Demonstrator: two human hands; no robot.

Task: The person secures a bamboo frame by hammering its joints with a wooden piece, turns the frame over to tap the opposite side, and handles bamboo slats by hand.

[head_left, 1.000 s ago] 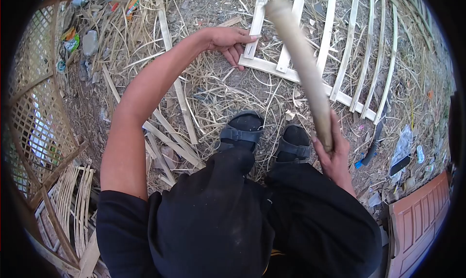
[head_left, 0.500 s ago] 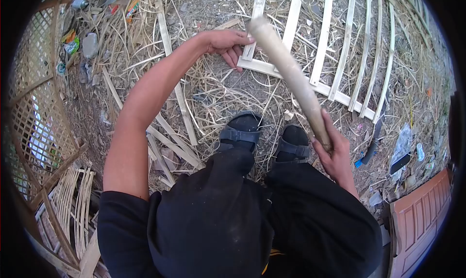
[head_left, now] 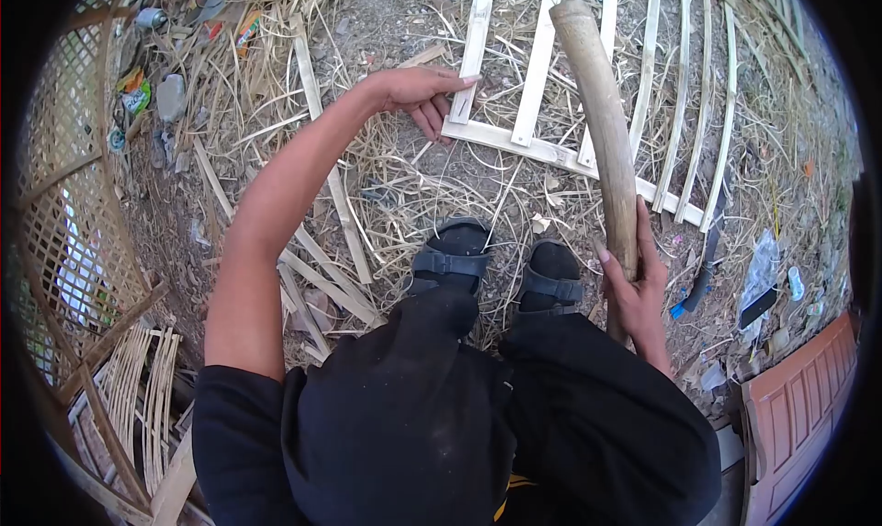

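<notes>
My left hand (head_left: 415,94) is at the near left corner of a slatted wooden frame. Its thumb presses on top of the leftmost wooden slat (head_left: 478,32), while the other fingers curl lower, beside the corner. Several pale slats run from a crosspiece (head_left: 542,149) in that frame, which lies on the ground. A thick, slightly curved wooden stick (head_left: 606,113) is gripped near its lower end by my right hand (head_left: 637,292). The stick stands raised over the frame, its blunt top hiding part of the slats behind it.
Thin wood strips and shavings litter the ground around my sandals (head_left: 450,260). Loose slats (head_left: 335,195) lie to the left, near a woven lattice panel (head_left: 64,241). On the right are a dark curved tool (head_left: 706,269), a black phone-like object (head_left: 758,308) and a brown panel (head_left: 799,416).
The stick has swung to the right and become more upright, its top lifting away from the leftmost slat. My left hand stays at the frame's corner.
</notes>
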